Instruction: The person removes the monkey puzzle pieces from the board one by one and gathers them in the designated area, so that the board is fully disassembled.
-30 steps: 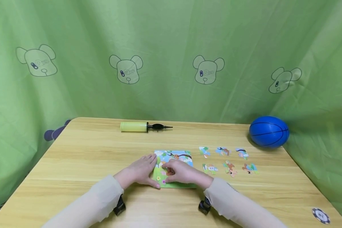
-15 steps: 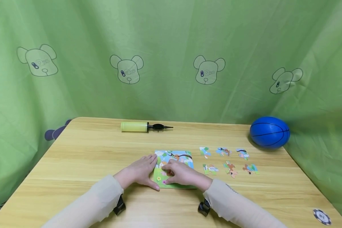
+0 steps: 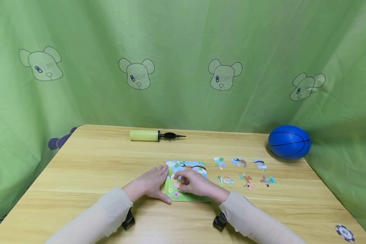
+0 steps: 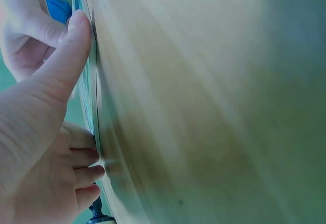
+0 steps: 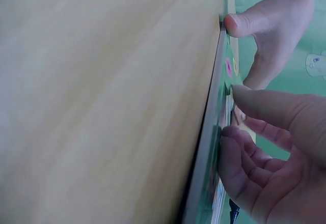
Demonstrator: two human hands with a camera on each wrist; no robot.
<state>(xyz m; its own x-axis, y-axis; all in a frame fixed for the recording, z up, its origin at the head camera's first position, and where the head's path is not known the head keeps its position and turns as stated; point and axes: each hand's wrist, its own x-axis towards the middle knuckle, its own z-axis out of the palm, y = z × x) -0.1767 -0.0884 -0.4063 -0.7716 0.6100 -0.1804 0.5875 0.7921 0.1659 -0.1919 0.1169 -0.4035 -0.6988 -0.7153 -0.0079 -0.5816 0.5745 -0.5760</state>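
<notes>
Work looks partway along. On the left, the bare left hand (image 3: 150, 181) lies spread and gripping nothing, fingertips against the left edge of a squarish, green-rimmed picture-puzzle board (image 3: 190, 199), thumb at its near corner on the pale wood-grain surface (image 3: 94, 162). Over the board bends the bare right hand (image 3: 195, 183), its thumb and fingers bent toward the picture; whether this grip has a piece pinched I cannot tell. Farther right, six flat, colourful jigsaw pieces (image 3: 247, 182) lie loose and apart in two rows of three, so those are off the board. What is left is harder to judge: the right hand covers much of the picture, which could be seated pieces or printed backing.
</notes>
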